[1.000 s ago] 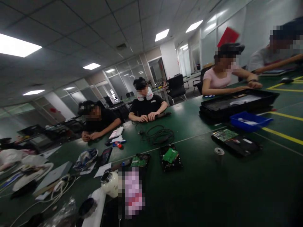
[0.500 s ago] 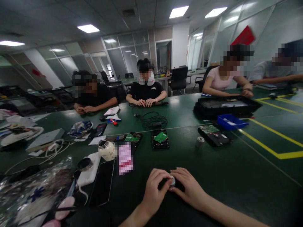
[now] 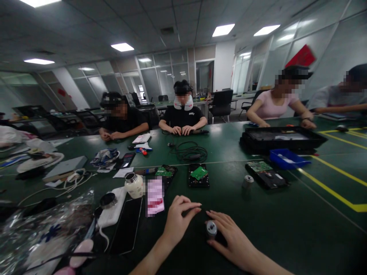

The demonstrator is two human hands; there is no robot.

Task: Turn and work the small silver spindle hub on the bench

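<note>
A small silver motor [image 3: 211, 230], a short metal cylinder, stands on the green table with its round end face up. Dark holes show in that face. My right hand [image 3: 231, 235] curls around it, with the thumb on the near side and the fingers at the far side. To the left, my left hand [image 3: 178, 219] is raised and apart from the motor. Its thumb and forefinger are pinched together; anything between them is too small to make out. A second silver motor [image 3: 248, 182] stands farther off to the right.
Hard drives [image 3: 198, 175] with green boards lie beyond my hands. Leftward are a phone [image 3: 126, 225], a cream bottle [image 3: 133, 186], and a plastic bag [image 3: 65, 225]. Farther right sit a blue tray [image 3: 289, 159] and a black bin [image 3: 282, 147]. Several people sit across the table [image 3: 286, 217].
My left hand has come off the motor and moved left, still pinched. My right hand stays around the motor, which now shows its end face upward. The view has shifted slightly.
</note>
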